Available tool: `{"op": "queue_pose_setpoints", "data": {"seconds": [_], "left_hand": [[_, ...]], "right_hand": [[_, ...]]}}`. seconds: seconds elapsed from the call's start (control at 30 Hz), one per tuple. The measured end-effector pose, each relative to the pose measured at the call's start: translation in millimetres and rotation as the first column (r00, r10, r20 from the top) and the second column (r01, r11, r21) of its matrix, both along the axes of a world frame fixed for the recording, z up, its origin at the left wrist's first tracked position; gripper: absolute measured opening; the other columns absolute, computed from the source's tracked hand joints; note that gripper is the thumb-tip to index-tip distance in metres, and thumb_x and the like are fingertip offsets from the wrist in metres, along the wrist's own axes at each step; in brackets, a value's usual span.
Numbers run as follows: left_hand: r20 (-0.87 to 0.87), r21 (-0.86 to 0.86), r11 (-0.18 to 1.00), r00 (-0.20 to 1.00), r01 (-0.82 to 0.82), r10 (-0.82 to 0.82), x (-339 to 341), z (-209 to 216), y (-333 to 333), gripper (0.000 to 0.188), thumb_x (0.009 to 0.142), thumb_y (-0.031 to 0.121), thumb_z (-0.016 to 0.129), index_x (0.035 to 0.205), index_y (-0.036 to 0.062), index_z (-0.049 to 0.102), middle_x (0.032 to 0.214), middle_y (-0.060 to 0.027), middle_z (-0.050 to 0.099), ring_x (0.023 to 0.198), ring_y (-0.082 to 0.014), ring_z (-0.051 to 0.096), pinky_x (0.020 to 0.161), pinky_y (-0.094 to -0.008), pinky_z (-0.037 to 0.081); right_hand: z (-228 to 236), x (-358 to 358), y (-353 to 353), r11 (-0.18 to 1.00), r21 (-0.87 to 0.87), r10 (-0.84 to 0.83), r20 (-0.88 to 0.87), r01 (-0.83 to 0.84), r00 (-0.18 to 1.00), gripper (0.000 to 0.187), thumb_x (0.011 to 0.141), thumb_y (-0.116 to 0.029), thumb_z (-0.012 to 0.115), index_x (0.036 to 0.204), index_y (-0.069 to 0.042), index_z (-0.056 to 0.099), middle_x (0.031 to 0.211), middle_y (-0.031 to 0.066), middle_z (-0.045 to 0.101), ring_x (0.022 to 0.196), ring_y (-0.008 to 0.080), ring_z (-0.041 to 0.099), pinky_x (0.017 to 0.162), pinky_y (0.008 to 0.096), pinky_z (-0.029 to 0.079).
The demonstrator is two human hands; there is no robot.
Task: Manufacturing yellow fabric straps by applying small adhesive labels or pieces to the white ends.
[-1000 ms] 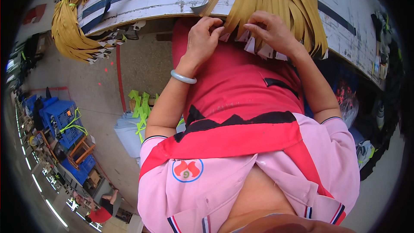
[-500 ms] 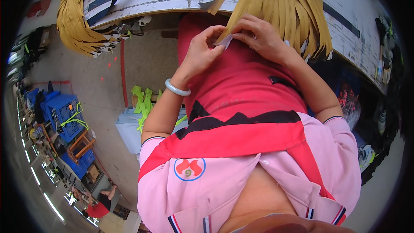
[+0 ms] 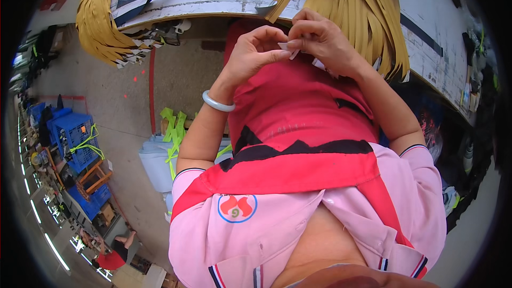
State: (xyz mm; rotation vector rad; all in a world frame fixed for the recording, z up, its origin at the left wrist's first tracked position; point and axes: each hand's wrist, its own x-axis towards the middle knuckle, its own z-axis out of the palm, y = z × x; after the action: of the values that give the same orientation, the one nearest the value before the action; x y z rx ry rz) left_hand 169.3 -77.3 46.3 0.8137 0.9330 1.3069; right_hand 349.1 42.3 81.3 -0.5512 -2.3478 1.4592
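Over my lap, close to the table edge, my two hands meet at the fingertips. My left hand [image 3: 255, 53] is closed in a pinch on a small white piece [image 3: 287, 47], thin like paper or tape. From the other side, my right hand [image 3: 326, 44] pinches the same piece, its fingers curled. Just beyond the right hand, a thick bundle of long mustard-yellow strips [image 3: 362, 10] hangs off the table, several with whitish ends. Whether the right hand also has a strip within its curled fingers is hidden.
The white worn table [image 3: 218, 0] crosses ahead, carrying dark strips. A second tied yellow bundle [image 3: 93, 26] hangs at its left. Pale folded material [image 3: 154, 162] with neon-green ties [image 3: 173, 128] lies to my left. Blue crates [image 3: 77, 136] and a seated person [image 3: 112, 258] are farther left.
The yellow strip's end that was between my hands no longer shows there. Both hands have shifted slightly right, and the small white piece now sits between the fingertips.
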Motion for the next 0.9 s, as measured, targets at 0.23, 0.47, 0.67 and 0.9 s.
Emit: {"op": "queue_pose_setpoints", "data": {"seconds": [0.23, 0.47, 0.67, 0.9], "left_hand": [[-0.038, 0.192, 0.977, 0.994, -0.095, 0.104, 13, -9, 14, 0.030, 0.082, -0.006, 0.071, 0.110, -0.0002, 0.063, 0.100, -0.0063, 0.067, 0.094, -0.0133, 0.065, 0.086, -0.0271, 0.054], [0.136, 0.129, 0.964, 0.967, -0.233, 0.216, 19, -6, 21, 0.034, 0.082, -0.005, 0.072, 0.113, 0.0003, 0.061, 0.102, -0.0072, 0.068, 0.095, -0.0138, 0.064, 0.087, -0.0270, 0.053], [0.269, 0.096, 0.991, 0.961, -0.090, 0.062, 17, -16, 24, 0.035, 0.086, -0.001, 0.069, 0.119, -0.0003, 0.059, 0.113, -0.0113, 0.065, 0.099, -0.0202, 0.065, 0.092, -0.0324, 0.051], [0.168, 0.120, 0.988, 0.983, -0.097, 0.076, 18, -16, 28, 0.023, 0.085, -0.001, 0.070, 0.107, 0.0007, 0.065, 0.102, -0.0059, 0.067, 0.095, -0.0151, 0.063, 0.091, -0.0278, 0.050]], "right_hand": [[13, -2, 16, 0.893, -0.447, -0.097, -0.095, 0.045, 0.991, 0.016, 0.094, -0.019, 0.065, 0.095, -0.002, 0.065, 0.082, -0.0017, 0.062, 0.075, 0.0046, 0.056, 0.066, 0.0199, 0.047], [3, 3, 22, 0.874, -0.475, -0.134, -0.046, 0.097, 0.990, 0.019, 0.096, -0.026, 0.064, 0.097, -0.008, 0.063, 0.079, -0.0049, 0.058, 0.066, 0.0013, 0.050, 0.057, 0.0174, 0.041], [1, 5, 22, 0.837, -0.543, -0.093, -0.034, 0.060, 0.995, 0.021, 0.095, -0.030, 0.064, 0.097, -0.009, 0.063, 0.077, -0.0059, 0.056, 0.064, 0.0009, 0.049, 0.056, 0.0174, 0.041], [-7, 6, 20, 0.826, -0.558, -0.118, -0.037, 0.078, 0.992, 0.022, 0.096, -0.031, 0.063, 0.097, -0.008, 0.061, 0.076, -0.0060, 0.056, 0.063, 0.0008, 0.050, 0.055, 0.0166, 0.040]]}}
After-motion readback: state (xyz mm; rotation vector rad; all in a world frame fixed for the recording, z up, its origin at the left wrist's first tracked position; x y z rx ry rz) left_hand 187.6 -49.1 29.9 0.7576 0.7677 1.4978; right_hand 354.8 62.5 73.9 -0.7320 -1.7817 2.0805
